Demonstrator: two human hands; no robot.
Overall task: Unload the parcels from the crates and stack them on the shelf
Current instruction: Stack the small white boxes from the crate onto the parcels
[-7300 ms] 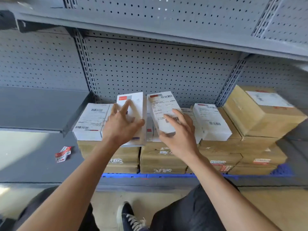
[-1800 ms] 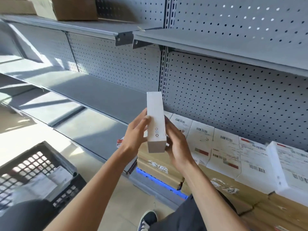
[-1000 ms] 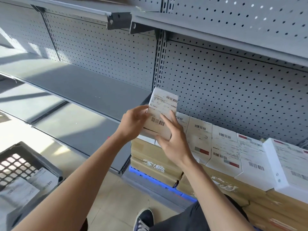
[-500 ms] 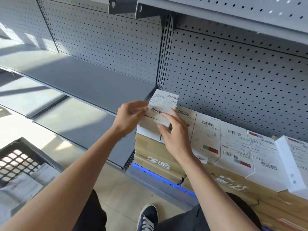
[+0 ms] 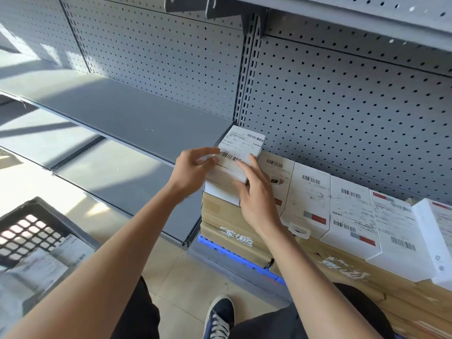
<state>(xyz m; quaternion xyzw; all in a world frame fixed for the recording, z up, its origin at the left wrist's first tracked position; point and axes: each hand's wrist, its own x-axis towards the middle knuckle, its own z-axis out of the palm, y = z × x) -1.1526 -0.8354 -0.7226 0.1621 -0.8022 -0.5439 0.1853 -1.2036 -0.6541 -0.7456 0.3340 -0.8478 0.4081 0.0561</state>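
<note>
White parcel [image 5: 241, 149] now down on the stack at the row's left end, both hands squaring it up.

0.5 s ago it was tilted w/ its far end raised; now it lies flat on another white box [image 5: 223, 192], atop the brown cartons [image 5: 220, 216]. Left hand [image 5: 193, 168]: straight fingers pressing its left edge, no grip. Right hand [image 5: 256, 199]: flat against the near right side, nothing held. Placement looks basically done; crate [image 5: 36, 216] at lower left has more parcels, prob next.
</note>
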